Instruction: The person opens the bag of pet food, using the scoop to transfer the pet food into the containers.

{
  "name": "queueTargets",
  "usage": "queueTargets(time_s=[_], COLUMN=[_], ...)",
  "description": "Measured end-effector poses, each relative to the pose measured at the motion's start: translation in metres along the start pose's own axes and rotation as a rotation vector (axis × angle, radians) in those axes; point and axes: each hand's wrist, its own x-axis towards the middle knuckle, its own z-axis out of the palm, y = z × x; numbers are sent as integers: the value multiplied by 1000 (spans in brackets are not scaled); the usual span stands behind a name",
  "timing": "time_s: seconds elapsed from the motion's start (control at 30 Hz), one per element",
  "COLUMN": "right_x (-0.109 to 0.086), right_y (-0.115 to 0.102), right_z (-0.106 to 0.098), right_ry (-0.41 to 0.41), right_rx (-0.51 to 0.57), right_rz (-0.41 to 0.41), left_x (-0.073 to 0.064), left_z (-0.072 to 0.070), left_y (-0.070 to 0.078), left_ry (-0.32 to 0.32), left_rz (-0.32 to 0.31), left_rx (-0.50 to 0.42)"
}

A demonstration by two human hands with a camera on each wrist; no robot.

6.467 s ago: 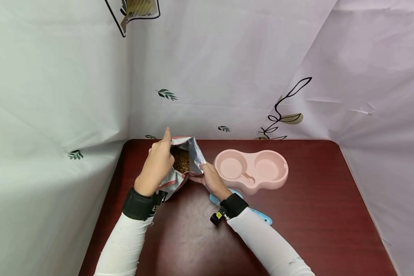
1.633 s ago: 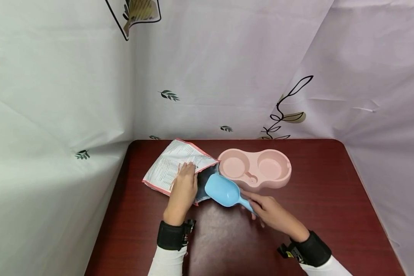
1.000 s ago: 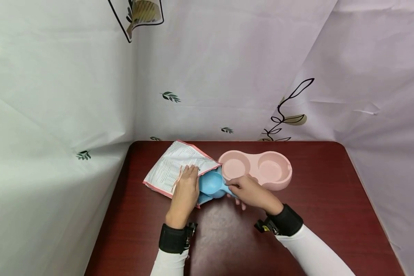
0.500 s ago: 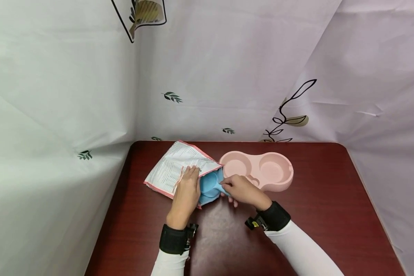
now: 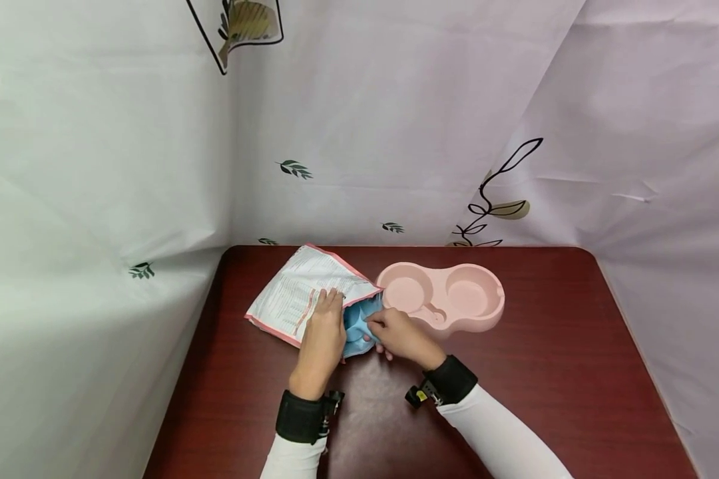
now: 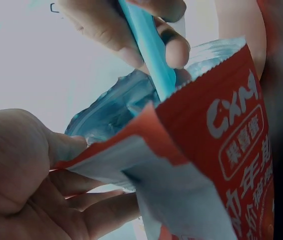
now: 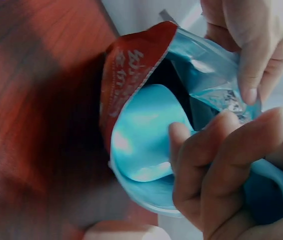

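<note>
A white and red foil bag (image 5: 305, 283) lies on the table, its mouth facing right. My left hand (image 5: 322, 336) pinches the upper edge of that mouth, thumb on the silvery lining (image 7: 211, 65) and fingers outside. My right hand (image 5: 404, 336) grips the handle of a light blue scoop (image 6: 146, 42). The scoop's rounded bowl (image 7: 149, 125) is inside the mouth, partly covered by the bag's edge. Whatever lies deeper in the bag is hidden. Just behind my right hand stands a pink double bowl (image 5: 436, 286).
The pink bowl's two round hollows hold nothing visible, and its left end sits close beside the bag's mouth. The dark red table (image 5: 563, 372) extends to the right. A pale printed cloth (image 5: 347, 133) hangs behind the table's back edge.
The bag, earlier held up with brown kibble showing, now lies flat. My right hand has picked up the scoop from the table and moved left, pushing it into the bag. My left hand stays put lately.
</note>
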Motion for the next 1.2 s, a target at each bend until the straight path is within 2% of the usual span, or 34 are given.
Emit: queueTargets(time_s=[0.23, 0.5, 0.63, 0.9, 1.2], right_x=[4, 15, 17, 4, -4], right_y=[7, 17, 18, -6, 2], right_z=[8, 24, 26, 18, 14], right_ry=[64, 89, 103, 69, 52], right_rx=[45, 124, 148, 203, 200], right_rz=[27, -11, -3, -12, -29], left_x=[-1, -2, -1, -2, 0], left_z=[2, 0, -1, -1, -1], left_y=[1, 4, 3, 0, -3], left_ry=[2, -58, -61, -77, -65], left_rz=[-19, -17, -17, -22, -20], left_rx=[-7, -18, -15, -37, -41])
